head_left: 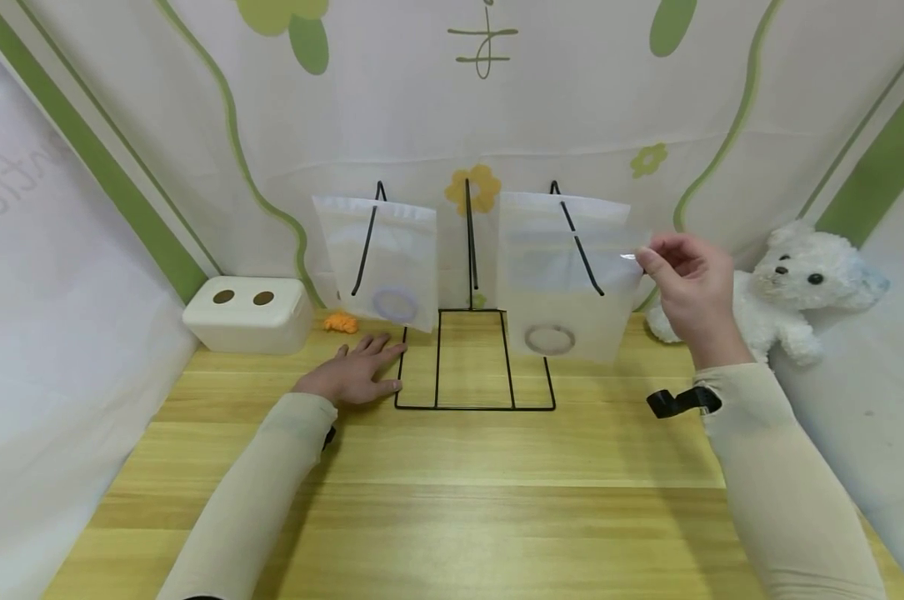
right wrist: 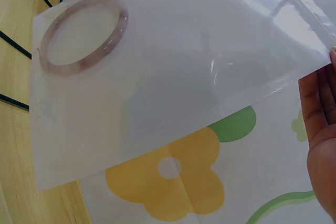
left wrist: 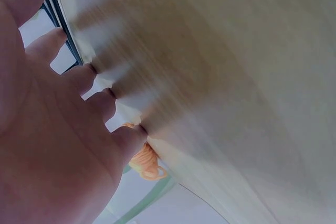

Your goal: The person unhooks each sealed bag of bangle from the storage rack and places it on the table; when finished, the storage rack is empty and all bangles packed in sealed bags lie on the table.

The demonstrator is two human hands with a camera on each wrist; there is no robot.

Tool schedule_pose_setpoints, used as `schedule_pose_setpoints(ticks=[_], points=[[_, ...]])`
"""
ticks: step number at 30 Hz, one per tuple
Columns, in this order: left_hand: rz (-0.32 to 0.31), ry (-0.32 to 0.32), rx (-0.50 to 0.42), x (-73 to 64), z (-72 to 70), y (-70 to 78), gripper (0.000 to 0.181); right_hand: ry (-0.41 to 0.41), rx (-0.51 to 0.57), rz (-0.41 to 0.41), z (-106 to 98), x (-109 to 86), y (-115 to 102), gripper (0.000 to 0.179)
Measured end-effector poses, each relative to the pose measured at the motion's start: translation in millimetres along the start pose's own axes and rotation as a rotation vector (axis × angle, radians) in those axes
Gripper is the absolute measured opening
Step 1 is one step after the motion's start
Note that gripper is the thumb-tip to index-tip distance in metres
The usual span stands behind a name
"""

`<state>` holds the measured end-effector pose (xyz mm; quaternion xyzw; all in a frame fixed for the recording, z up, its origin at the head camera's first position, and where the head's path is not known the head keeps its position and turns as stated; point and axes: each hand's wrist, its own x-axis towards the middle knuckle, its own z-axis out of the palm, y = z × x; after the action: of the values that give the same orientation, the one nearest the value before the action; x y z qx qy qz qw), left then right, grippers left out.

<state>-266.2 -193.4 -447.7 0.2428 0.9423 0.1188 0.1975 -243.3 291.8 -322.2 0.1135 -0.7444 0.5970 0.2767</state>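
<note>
The black rack [head_left: 438,358] stands on the table [head_left: 459,517]. A clear bag [head_left: 549,287] hangs on the rack's right hook, with a pinkish ring [right wrist: 79,67] low inside it. The right hand [head_left: 691,283], to the right of the rack, pinches this bag's side edge between thumb and finger. The left hand [head_left: 354,375] lies on the table with its fingers spread apart, right at the rack's left side. A second bag [head_left: 395,258] hangs on the rack's left hook, with a purple ring [head_left: 396,319] in it. Left of the rack are a little orange thing [head_left: 342,322] and a white box [head_left: 245,317]. Right of the rack sits a white teddy [head_left: 804,283].
</note>
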Motion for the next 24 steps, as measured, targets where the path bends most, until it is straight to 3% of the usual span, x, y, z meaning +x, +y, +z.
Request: schedule_pose_setpoints(ticks=[6,11,15,18,24], points=[[0.005,0.005,-0.001,-0.3,0.8,0.0,0.077,0.021,-0.055,-0.018,0.1,-6.5,-3.0,0.001],[0.009,0.007,-0.005,0.0,0.7,0.3,0.077,0.036,-0.076,-0.033,-0.4,-11.8,-4.2,0.011],[0.011,0.006,-0.001,-0.2,0.2,0.5,0.077,0.049,-0.043,-0.034,-1.4,-17.7,-5.7,0.011],[0.01,0.004,0.001,-0.1,0.2,0.5,0.077,0.052,-0.003,-0.039,-1.9,-22.0,-7.2,0.001],[0.007,0.007,0.005,-1.4,-0.2,0.8,0.077,0.056,0.1,-0.071,-2.6,-28.2,-8.8,0.017]])
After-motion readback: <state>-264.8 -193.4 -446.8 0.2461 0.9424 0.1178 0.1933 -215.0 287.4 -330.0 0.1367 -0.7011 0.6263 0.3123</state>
